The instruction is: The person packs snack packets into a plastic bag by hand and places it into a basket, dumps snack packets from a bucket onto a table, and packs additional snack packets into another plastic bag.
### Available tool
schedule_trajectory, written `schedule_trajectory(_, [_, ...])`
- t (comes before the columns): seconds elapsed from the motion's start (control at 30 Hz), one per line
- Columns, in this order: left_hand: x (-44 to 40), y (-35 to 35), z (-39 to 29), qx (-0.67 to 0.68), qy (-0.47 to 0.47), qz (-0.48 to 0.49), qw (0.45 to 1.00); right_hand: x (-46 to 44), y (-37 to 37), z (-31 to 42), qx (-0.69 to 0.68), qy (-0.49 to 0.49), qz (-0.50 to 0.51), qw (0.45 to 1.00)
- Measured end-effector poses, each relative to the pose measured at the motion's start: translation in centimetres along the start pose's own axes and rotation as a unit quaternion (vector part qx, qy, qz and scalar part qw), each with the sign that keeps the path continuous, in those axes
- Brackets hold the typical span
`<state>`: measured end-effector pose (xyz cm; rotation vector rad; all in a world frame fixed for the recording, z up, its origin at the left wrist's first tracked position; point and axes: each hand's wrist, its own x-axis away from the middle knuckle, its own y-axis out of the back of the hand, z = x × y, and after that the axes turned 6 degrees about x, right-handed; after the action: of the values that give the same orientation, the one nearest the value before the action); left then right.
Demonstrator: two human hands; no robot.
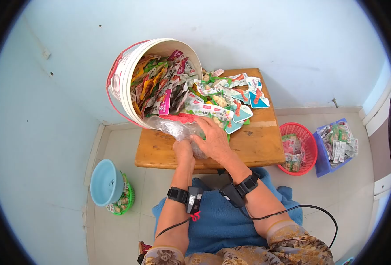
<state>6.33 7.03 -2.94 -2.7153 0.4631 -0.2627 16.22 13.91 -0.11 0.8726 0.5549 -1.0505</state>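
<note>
A clear plastic bag (171, 127) lies at the table's front left, below the mouth of a tipped white bucket (125, 84). My left hand (184, 152) is closed on the bag's near side, its fingertips partly hidden. Curved over the right part of the same bag, my right hand (213, 140) grips it between thumb and fingers. Something red (180, 118) lies just beyond the bag. Small printed snack packets (162, 84) fill the bucket and spill out, with several more packets (239, 95) spread over the wooden table (259, 141).
On the floor at right stand a red basket (315, 148) and a blue-purple crate (322, 165), both holding packets. At left, a light blue basin (105, 183) sits over a green basket (131, 196). A black cable (310, 206) runs from my right wrist strap.
</note>
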Motion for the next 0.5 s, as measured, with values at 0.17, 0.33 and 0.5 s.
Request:
schedule_trajectory(0.17, [0.0,-1.7,-0.6,-0.06,-0.02,0.071,0.995,-2.4,-1.4,-1.2,-0.007,-0.068,0.015,0.998])
schedule_trajectory(0.33, [-1.2,-1.5,-0.1,-0.125,-0.048,0.13,0.982,-3.3,-2.1,-2.9,-0.069,-0.104,-0.043,0.991])
schedule_trajectory(0.5, [-1.6,1.2,-0.4,0.031,-0.051,0.119,0.991,-3.2,-2.4,-4.7,-0.053,-0.099,-0.085,0.99])
